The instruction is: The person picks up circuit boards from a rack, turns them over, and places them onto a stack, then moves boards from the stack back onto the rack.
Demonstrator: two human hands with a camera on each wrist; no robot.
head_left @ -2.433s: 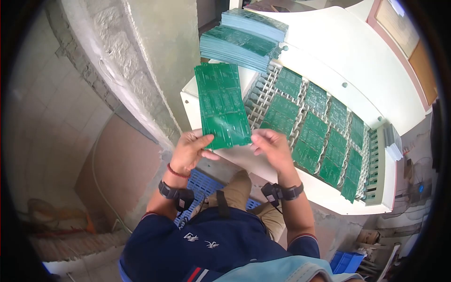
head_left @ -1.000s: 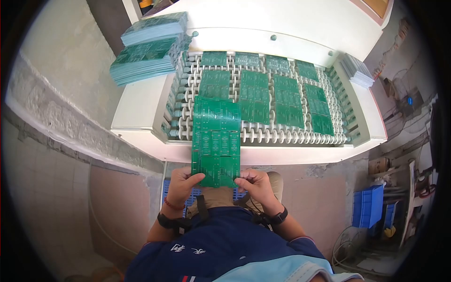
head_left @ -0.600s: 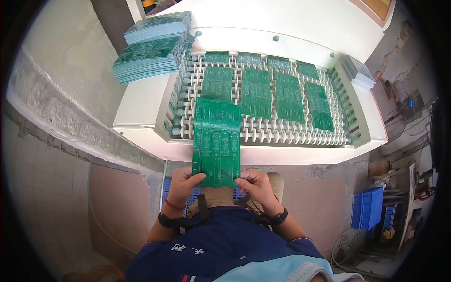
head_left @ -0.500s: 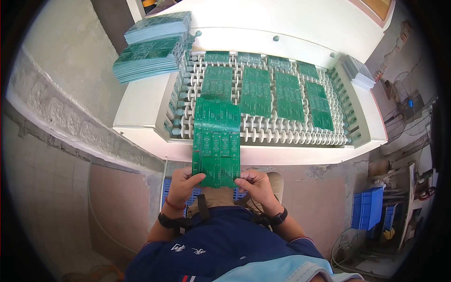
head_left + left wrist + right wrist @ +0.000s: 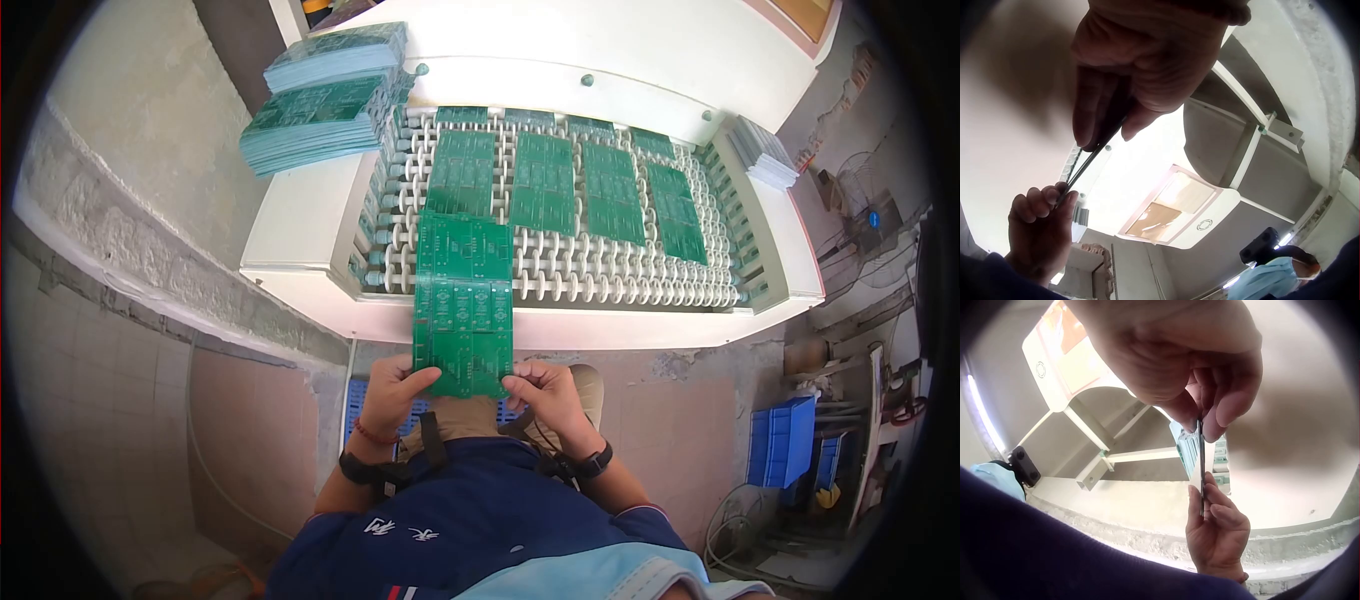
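Both hands hold a long green circuit board (image 5: 463, 330) by its near corners, thumbs on top. The left hand (image 5: 388, 394) pinches the near left corner and the right hand (image 5: 548, 396) the near right one. The board's far end reaches over the near left part of a roller conveyor (image 5: 590, 285); whether it touches the rollers cannot be told. Rows of green boards (image 5: 543, 185) lie on the rollers beyond. Edge-on, the held board (image 5: 1088, 161) looks thin in the left wrist view; the right wrist view also shows the held board (image 5: 1202, 469) between the fingers of both hands.
Two tall stacks of boards (image 5: 315, 125) stand on the machine's left ledge. A smaller stack (image 5: 762, 152) sits on its right side. The white machine front edge (image 5: 600, 330) runs across ahead. Blue crates (image 5: 782, 442) and a fan (image 5: 872, 218) are at the right.
The view has swung to face the conveyor, and the held board has come down over its near left edge. Lately the boards on the rollers have shifted slightly away; the hands barely moved.
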